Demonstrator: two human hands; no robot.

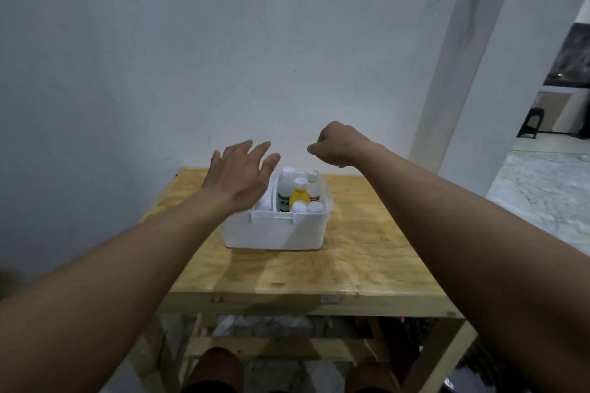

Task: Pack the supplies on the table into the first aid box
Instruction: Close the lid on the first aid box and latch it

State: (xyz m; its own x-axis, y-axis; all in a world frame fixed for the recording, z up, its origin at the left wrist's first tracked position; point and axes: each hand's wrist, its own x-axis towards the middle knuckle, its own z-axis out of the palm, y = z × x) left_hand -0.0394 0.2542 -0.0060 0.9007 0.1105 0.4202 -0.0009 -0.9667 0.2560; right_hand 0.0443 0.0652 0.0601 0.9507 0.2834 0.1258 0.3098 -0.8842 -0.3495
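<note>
1. Left hand (240, 174) – fingers spread, empty, above the box's left compartment.
2. Right hand (337, 144) – curled into a loose fist, gripping nothing visible.
3. First aid box (275, 231) sits mid-table (367, 258) toward the far edge, lidless, holding a yellow bottle (299, 195).

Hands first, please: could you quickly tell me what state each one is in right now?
Left hand: open, fingers spread, empty, above the first aid box.
Right hand: curled closed; no object visible in it.
</note>
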